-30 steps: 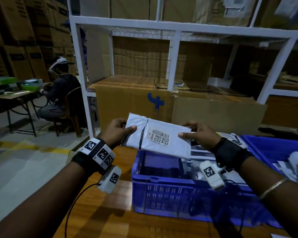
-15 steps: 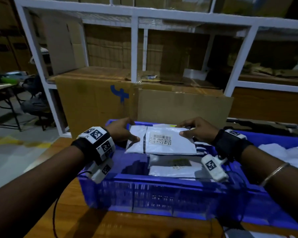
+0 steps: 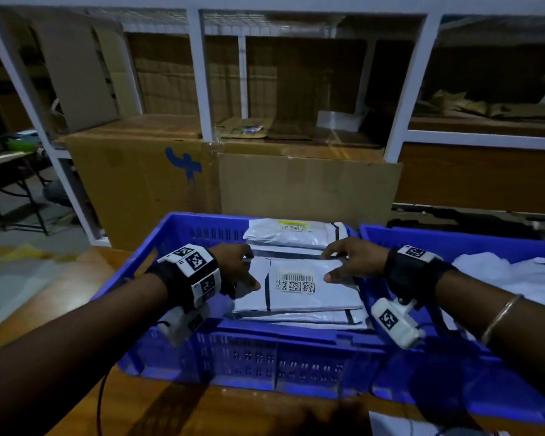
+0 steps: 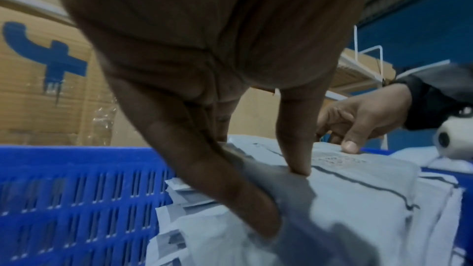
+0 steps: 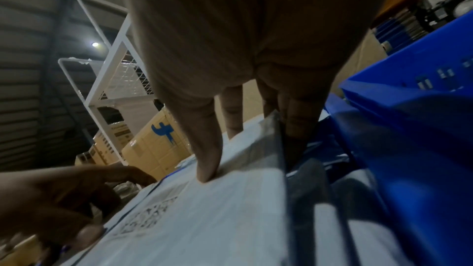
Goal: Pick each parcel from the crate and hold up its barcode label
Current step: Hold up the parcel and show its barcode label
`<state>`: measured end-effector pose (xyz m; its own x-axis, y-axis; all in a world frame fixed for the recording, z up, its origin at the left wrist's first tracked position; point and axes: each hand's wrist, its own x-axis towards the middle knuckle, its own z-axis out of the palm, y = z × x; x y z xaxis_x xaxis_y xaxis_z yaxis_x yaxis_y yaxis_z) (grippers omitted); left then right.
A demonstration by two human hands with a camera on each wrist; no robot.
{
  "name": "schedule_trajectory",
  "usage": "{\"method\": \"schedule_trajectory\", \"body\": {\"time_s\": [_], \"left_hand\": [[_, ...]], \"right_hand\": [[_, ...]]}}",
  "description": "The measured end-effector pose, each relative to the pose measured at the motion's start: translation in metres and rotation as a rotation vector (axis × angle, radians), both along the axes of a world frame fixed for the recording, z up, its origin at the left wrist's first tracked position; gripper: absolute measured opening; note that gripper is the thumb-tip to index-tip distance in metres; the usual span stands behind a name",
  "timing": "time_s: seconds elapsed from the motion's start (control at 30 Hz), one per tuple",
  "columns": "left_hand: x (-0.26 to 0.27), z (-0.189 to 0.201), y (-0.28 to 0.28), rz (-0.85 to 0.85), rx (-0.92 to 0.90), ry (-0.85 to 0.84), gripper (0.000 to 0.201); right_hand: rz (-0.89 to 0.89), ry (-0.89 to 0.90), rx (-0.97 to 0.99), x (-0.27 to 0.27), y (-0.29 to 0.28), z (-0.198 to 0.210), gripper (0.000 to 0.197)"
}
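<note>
A white poly parcel (image 3: pixel 299 298) with a barcode label (image 3: pixel 294 282) facing up lies flat on a stack of similar parcels inside the blue crate (image 3: pixel 177 234). My left hand (image 3: pixel 238 272) pinches its left edge, thumb on top and fingers under the flap (image 4: pixel 256 185). At the right edge my right hand (image 3: pixel 348 262) pinches it too, thumb pressed on top (image 5: pixel 204 161) and fingers behind the edge. Another white parcel (image 3: pixel 296 234) with a yellow-edged label lies at the crate's far side.
A second blue crate (image 3: pixel 447 243) holding white parcels (image 3: pixel 516 278) stands directly to the right. Both crates sit on a wooden table (image 3: pixel 85 278). Behind them are large cardboard boxes (image 3: pixel 132 184) and a white metal rack (image 3: pixel 202 83). A desk stands far left.
The parcel was held up at chest height with its label facing me. Both hands have brought it down flat onto the stack in the crate, still gripping its edges.
</note>
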<state>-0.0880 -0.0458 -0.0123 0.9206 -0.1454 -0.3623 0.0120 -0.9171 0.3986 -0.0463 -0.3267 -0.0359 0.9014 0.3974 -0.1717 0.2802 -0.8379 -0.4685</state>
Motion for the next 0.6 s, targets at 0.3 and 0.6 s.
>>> {"method": "schedule_trajectory", "body": {"time_s": [0.3,0.6], "left_hand": [[-0.006,0.004,-0.013,-0.076,0.206,-0.052,0.052],[-0.013,0.003,-0.026,-0.165,0.125,0.044,0.016]], "right_hand": [[0.174,0.043,-0.289,-0.007,0.001,0.0,0.05],[0.38,-0.086,-0.338,-0.016,0.011,0.007,0.051]]}}
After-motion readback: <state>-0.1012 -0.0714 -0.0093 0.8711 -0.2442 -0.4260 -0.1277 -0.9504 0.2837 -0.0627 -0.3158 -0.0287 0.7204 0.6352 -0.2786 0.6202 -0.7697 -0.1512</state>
